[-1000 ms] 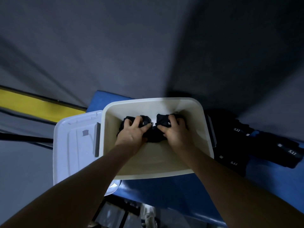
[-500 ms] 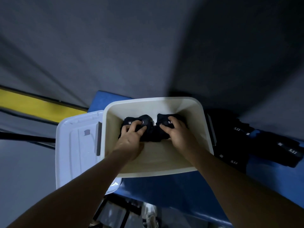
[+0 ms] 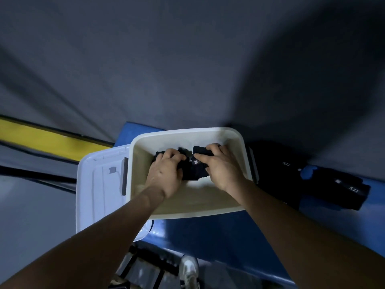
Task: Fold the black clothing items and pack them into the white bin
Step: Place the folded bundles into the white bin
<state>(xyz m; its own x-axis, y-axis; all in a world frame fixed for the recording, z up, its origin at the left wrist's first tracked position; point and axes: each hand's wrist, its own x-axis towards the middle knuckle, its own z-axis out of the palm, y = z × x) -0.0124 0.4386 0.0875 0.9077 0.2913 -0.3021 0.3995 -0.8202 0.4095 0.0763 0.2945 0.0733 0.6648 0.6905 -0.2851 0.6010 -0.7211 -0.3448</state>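
Note:
The white bin stands on a blue table. Inside it, at the far end, lies a folded black clothing item with a small white label. My left hand rests on its left part, fingers curled over the fabric. On the right part sits my right hand, fingers pressed down onto it. More folded black clothing with white "5.11" labels lies on the table to the right of the bin.
The bin's white lid lies flat to the left, partly under the bin and overhanging the blue table. A yellow stripe runs along the grey wall at left. A white shoe shows below the table edge.
Both hands stay on the black clothing in the bin. They have shifted slightly nearer, and the fabric between them has bunched and moved a little.

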